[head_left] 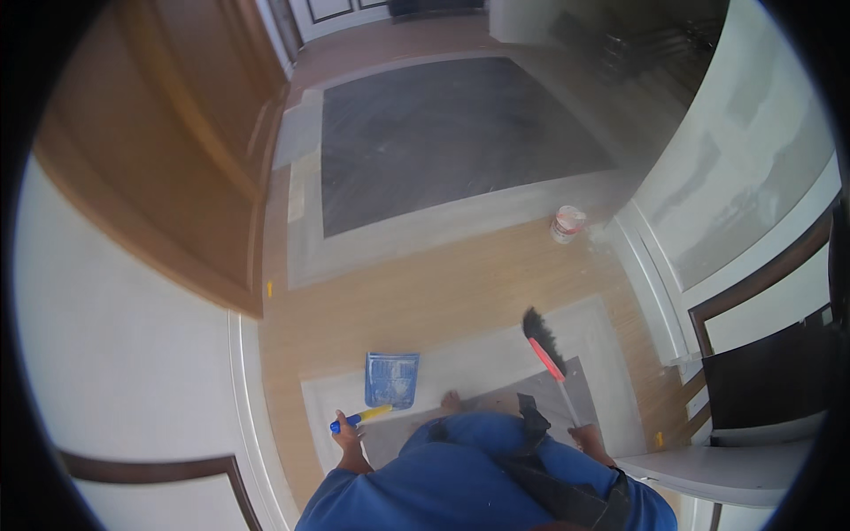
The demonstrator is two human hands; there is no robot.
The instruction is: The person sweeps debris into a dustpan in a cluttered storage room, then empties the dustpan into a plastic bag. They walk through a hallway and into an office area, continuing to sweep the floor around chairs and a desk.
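My left hand [348, 434] is closed around the yellow and blue handle of a dustpan [391, 380]. The pan is blue, smeared with pale dust, and lies low over the white border of the floor in front of me. In my right hand [588, 438] is the light handle of a hand broom [545, 357]. Its red head and dark bristles point forward and slightly left, at or just above the floor right of the dustpan. The broom and the dustpan are apart. A bare foot [452, 401] shows between them.
A small white bucket [568, 224] with reddish marks stands ahead on the right. A large dark grey panel [443, 133] covers the floor farther on. A wooden door [168, 150] lines the left; a patched white wall [753, 168] and furniture [770, 376] flank the right.
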